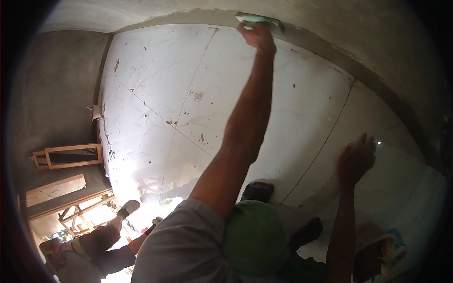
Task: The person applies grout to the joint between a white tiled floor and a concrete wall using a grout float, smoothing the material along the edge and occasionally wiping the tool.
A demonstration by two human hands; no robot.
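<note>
My left hand (258, 37), at the end of a long outstretched arm, is closed on a pale green plastering float (276, 22). The float lies against the strip of darker, damp-looking mortar (325, 43) along the foot of the grey wall. Far to the right, my right hand (356, 162) is stretched out with its fingers up, over or on the white marbled tiles (302, 113); it holds nothing. Whether its palm presses on the tile I cannot tell. A dark shoe (258, 191) shows just beyond a rounded green shape (255, 238).
Dirt crumbs and small chips (197, 96) are scattered over the tiles. Wooden frames (73, 156) stand along the left wall. Another person (89, 250) is at the lower left beside bright light. A partly shaded pale object with blue (395, 247) sits at lower right.
</note>
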